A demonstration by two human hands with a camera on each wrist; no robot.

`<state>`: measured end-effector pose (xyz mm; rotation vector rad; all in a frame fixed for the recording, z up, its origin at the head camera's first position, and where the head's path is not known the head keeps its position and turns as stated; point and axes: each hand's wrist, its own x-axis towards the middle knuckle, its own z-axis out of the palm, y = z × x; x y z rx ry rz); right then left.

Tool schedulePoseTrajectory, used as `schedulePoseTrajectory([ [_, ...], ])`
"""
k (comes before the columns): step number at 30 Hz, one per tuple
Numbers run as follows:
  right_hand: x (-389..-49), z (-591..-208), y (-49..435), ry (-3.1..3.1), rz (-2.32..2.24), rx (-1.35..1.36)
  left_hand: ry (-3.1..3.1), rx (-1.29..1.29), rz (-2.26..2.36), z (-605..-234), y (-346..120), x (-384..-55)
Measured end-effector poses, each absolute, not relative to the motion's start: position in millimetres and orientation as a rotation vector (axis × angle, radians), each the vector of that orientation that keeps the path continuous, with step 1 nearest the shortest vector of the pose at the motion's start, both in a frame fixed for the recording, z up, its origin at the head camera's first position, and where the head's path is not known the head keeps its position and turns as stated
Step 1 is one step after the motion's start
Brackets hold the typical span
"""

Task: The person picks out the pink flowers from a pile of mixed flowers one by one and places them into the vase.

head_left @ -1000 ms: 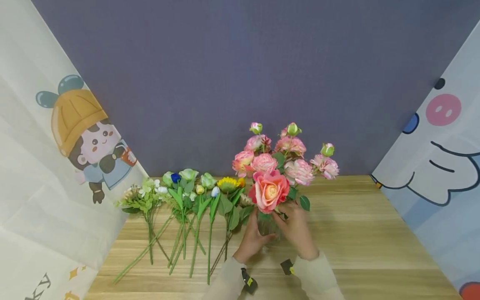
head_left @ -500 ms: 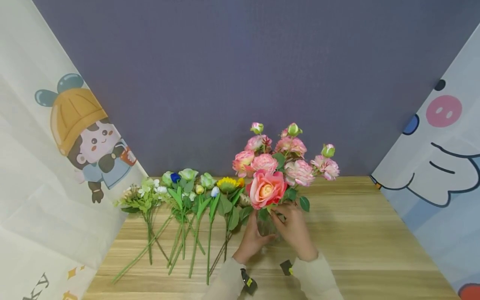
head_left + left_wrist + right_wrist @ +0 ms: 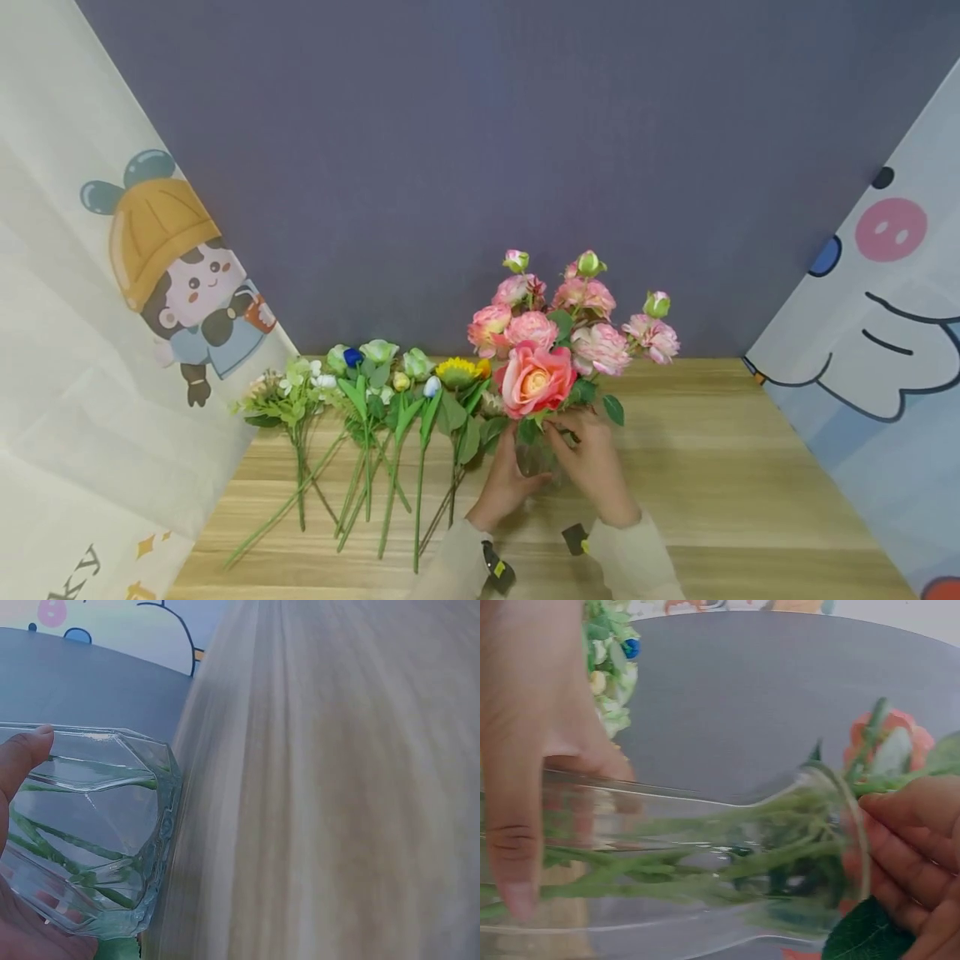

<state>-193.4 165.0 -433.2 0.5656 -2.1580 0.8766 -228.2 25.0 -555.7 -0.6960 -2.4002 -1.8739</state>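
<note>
A clear glass vase [image 3: 101,817] with a faceted base stands on the table, green stems crossing inside it. My left hand [image 3: 504,483] grips its body, thumb on the near side. At the mouth, my right hand [image 3: 594,462] pinches the green stem [image 3: 889,782] of a large coral-pink rose [image 3: 536,382], just below the bloom. That bloom faces me at the front of the bunch. Behind it, several pale pink flowers [image 3: 600,348] and buds rise from the vase. In the right wrist view, the stems inside the neck are partly blurred.
Left of the vase lies a row of loose artificial stems: white-green sprays [image 3: 292,392], tulips [image 3: 431,387] and a sunflower [image 3: 457,371]. The wooden table [image 3: 720,483] extends to the right. A dark grey panel [image 3: 480,167] backs it, with printed curtains [image 3: 45,333] at the sides.
The rose bloom has shifted slightly left and tipped back, with my right fingers adjusting beneath it. My left hand has stayed on the vase.
</note>
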Motion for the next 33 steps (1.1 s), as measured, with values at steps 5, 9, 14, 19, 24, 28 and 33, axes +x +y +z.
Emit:
schedulePoseTrajectory([
  [5,-188,-428,172,-2.099,1.023,0.575,-2.403,-0.682,-1.898,-557,25,-229],
  [9,-182,-421,177,-2.040,1.147,0.592,-2.415,-0.661,-1.905,-554,25,-230],
  [14,-175,-412,185,-2.009,1.179,0.603,-2.445,-0.625,-1.872,-554,25,-231],
  [19,-168,-411,195,-1.959,1.223,0.592,-2.461,-0.606,-1.876,-553,22,-233],
  [24,-165,-416,206,-1.883,1.237,0.594,-2.452,-0.596,-1.931,-549,15,-235],
  [28,-163,-422,219,-1.854,1.251,0.604,-2.440,-0.577,-1.953,-541,2,-236],
  [33,-157,-431,243,-1.947,1.148,0.555,-2.497,-0.594,-1.812,-520,-27,-236],
])
